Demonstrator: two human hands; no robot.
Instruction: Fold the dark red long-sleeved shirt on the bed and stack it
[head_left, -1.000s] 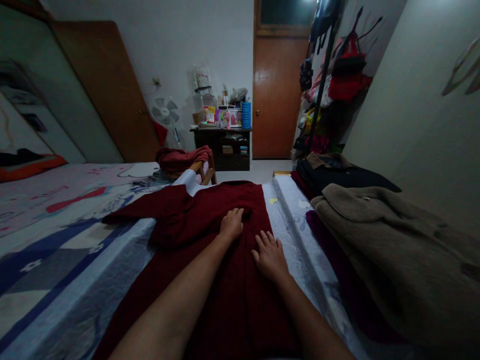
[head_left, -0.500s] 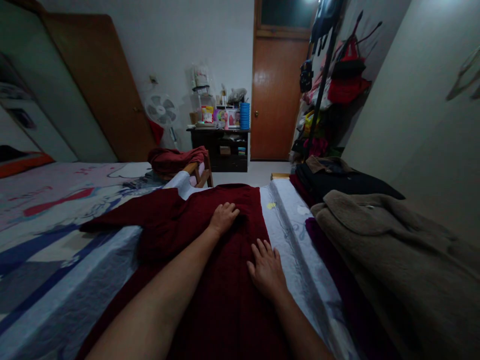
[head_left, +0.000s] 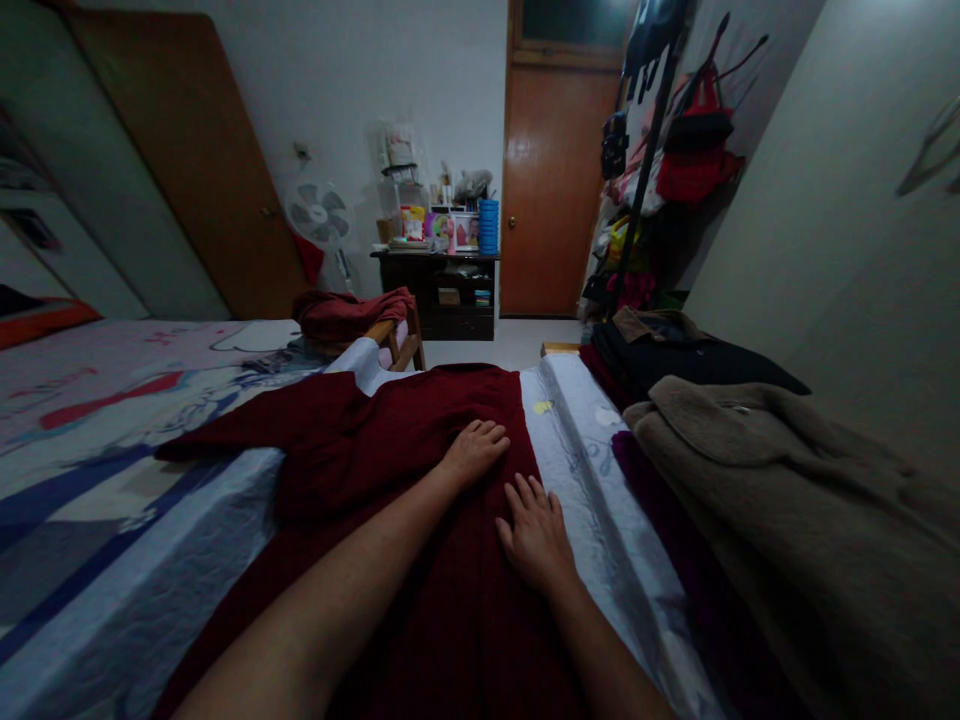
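Note:
A dark red long garment [head_left: 420, 560] lies spread out on the bed in front of me, one sleeve [head_left: 255, 412] stretched to the left. My left hand [head_left: 477, 452] rests palm down on its upper part, the fingers laid out over the cloth. Lower and to the right, my right hand [head_left: 536, 530] lies flat near the garment's right edge with its fingers spread. Neither hand grips the cloth. The garment's lower end runs out of view beneath my forearms.
Folded clothes, a grey-brown fleece coat [head_left: 795, 510] and a dark jacket [head_left: 690, 350], lie along the right side. A reddish cloth [head_left: 349, 318] hangs over a wooden frame [head_left: 405, 352]. Patterned bedding [head_left: 90, 460] covers the left. Farther back are a fan [head_left: 319, 212] and a dark cabinet [head_left: 435, 300].
My left hand has slid to the right and slightly nearer over the red garment, closer to my right hand. My right hand has stayed almost in place.

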